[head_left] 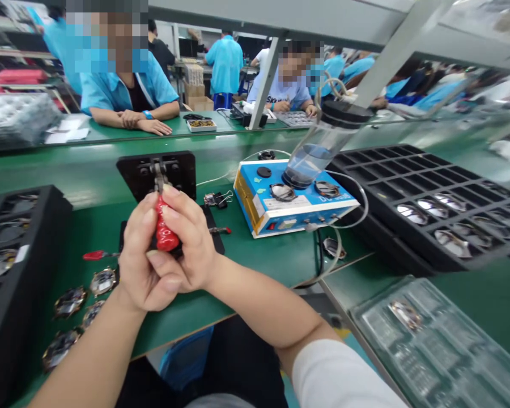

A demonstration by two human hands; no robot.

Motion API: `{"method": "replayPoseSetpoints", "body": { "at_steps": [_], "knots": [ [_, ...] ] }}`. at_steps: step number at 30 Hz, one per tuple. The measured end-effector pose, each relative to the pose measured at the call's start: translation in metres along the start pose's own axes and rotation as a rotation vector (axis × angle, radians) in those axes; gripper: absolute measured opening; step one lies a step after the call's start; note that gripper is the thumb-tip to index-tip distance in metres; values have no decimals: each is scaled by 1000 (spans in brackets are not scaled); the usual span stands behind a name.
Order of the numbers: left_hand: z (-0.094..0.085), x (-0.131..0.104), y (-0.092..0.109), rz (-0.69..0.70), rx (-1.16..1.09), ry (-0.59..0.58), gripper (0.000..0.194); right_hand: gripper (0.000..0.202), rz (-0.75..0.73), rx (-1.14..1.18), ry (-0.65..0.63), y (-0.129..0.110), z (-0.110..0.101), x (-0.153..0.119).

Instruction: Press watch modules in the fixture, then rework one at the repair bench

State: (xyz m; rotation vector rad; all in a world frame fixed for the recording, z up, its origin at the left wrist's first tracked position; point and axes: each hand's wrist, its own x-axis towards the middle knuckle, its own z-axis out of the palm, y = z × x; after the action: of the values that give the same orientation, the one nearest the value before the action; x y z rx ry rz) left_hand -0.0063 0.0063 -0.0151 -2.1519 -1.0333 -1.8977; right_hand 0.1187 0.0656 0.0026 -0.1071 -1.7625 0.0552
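Note:
Both of my hands are wrapped round the red handle (166,229) of a black clamp fixture (187,170). My left hand (138,255) closes on it from the left, and my right hand (191,235) from the right, with the fingertips near its upper end. The fixture's back plate stands upright behind my fingers. My hands hide most of its base and whatever lies on it. A red-handled tool (96,255) rests left of my left hand. Several round watch-like parts (70,301) lie on the green table by my left forearm.
A blue box (259,198) bearing a clear cylinder (308,161) stands right of the fixture, with tubing looping beside it. Black compartment trays (53,226) (391,226) flank both sides. A clear plastic tray (391,340) lies lower right. People sit across the bench.

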Motion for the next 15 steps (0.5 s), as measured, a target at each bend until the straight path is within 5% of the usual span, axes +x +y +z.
{"method": "replayPoseSetpoints", "body": {
  "at_steps": [15],
  "knots": [
    [-2, -2, -1, -1, -5, -6, 90, 58, 11, -21, 11, -4, 1, 2]
  ]
}}
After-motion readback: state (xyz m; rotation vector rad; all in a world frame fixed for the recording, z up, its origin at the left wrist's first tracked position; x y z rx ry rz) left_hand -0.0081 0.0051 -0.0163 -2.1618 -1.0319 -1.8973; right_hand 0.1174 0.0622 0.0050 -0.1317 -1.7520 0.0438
